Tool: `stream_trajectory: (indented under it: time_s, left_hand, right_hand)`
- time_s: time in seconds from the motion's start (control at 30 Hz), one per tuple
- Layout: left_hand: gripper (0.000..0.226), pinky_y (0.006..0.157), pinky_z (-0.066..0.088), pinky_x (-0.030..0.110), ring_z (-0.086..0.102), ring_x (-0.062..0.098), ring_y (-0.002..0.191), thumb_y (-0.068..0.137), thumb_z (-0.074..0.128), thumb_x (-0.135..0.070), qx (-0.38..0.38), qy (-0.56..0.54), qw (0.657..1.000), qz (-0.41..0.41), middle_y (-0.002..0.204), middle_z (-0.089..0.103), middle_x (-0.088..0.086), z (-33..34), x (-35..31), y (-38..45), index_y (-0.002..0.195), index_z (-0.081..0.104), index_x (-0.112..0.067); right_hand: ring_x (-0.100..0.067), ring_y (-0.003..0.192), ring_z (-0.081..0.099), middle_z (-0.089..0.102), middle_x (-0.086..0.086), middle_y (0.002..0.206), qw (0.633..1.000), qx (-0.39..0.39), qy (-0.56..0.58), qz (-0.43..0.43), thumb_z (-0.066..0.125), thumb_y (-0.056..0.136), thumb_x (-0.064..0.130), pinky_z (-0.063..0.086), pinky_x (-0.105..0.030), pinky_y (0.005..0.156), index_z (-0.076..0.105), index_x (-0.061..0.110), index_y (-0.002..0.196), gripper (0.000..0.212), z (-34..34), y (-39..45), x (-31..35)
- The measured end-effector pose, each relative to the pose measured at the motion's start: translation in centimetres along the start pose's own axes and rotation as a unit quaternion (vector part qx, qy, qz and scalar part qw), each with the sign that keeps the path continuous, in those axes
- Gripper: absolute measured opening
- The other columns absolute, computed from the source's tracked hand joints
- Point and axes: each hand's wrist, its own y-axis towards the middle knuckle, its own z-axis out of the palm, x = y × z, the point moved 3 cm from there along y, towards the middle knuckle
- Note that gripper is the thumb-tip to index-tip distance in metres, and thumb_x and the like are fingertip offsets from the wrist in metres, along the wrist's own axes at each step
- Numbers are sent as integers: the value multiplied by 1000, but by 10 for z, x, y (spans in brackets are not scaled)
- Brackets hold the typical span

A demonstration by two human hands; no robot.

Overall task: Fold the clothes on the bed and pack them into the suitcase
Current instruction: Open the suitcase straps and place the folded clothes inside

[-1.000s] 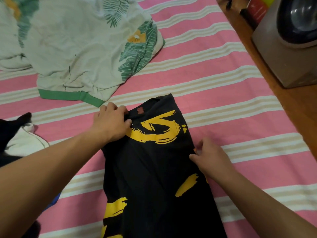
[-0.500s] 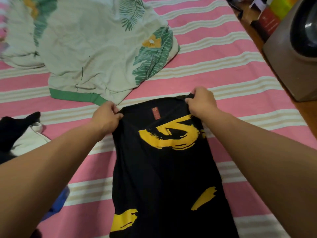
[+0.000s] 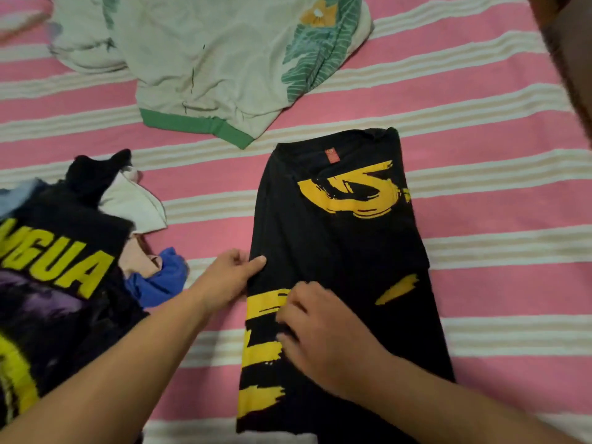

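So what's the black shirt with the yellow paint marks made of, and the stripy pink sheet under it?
The black shirt looks like soft, matte knit cloth, probably cotton jersey: it lies limp and creases under the hands. Its yellow marks sit flat like printed ink. The pink striped sheet looks like woven cotton with a dull finish and no shine, though the exact fibre cannot be told.

Two bare forearms reach in from the lower edge, sleeveless as far as shown; the left hand [image 3: 229, 278] and right hand [image 3: 323, 339] wear no gloves, rings, watch or wristband; fingers [image 3: 258, 262] short-nailed, unadorned.
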Motion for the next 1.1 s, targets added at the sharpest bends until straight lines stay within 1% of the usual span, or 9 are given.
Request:
stream_trajectory:
  time_s: [0.13,0.23,0.37,0.5,0.57,0.67,0.77,0.97,1.1]
  left_hand:
    - [22,52,49,24,53,13,60,100,64,-25,95,7,990,-108,88,58,10,8,69,-57,112,63,-8]
    - [7,60,56,32,61,19,61,101,58,-13,63,-7,992,-109,83,65,14,8,78,-71,107,60,-11]
    - [11,69,63,40,70,24,69,101,57,-15,79,-11,994,-74,88,70,15,14,28,-80,105,65,-9]
    - [19,73,60,31,73,20,82,104,51,-21,31,-152,985,77,107,74,11,14,-69,-78,114,65,-13]
    - [28,87,54,34,69,15,96,102,54,-10,-32,-32,982,184,123,69,6,12,-108,-61,128,60,-18]
    - [62,110,41,40,50,24,132,94,58,-3,-55,332,894,294,149,50,7,27,-147,-15,151,42,-21]
    - [78,119,30,44,34,33,144,89,60,-13,-60,547,769,324,161,36,8,44,-164,34,159,27,-21]
    - [63,123,20,49,22,36,151,104,45,-27,-126,588,720,348,164,32,4,55,-185,89,161,20,-25]
    - [39,104,34,48,43,40,123,104,45,-36,-192,650,660,324,129,55,15,52,-200,95,136,59,-18]
  right_hand:
    - [-30,130,42,41,-6,144,977,206,-40,36,68,69,67,38,-48,113,36,16,149,100,86,-53,54]
    - [-27,125,54,51,-5,141,966,217,-118,74,67,76,49,47,-41,107,42,14,148,85,110,-64,56]
    - [-22,88,58,59,-2,102,986,-28,28,161,43,87,15,51,-37,76,60,16,114,33,68,-37,48]
    - [-11,82,60,68,2,91,846,-239,332,342,52,89,4,49,-28,75,65,17,101,22,-58,-25,-20]
    - [-10,88,64,71,-2,98,777,-331,398,358,51,88,-1,52,-27,79,67,18,102,28,-117,-37,-80]
    - [-18,85,68,69,-4,91,693,-353,469,419,50,89,3,52,-34,73,65,18,99,23,-155,-68,-174]
    - [-27,82,71,71,-9,91,696,-247,450,502,64,93,27,53,-32,63,67,15,100,15,-150,-85,-222]
    - [-28,78,66,67,-13,86,672,-287,349,587,75,87,19,55,-41,70,64,10,84,15,-144,-74,-261]
    - [-24,86,59,63,0,88,717,-359,273,531,59,97,12,46,-34,77,66,19,94,10,-157,-70,-256]
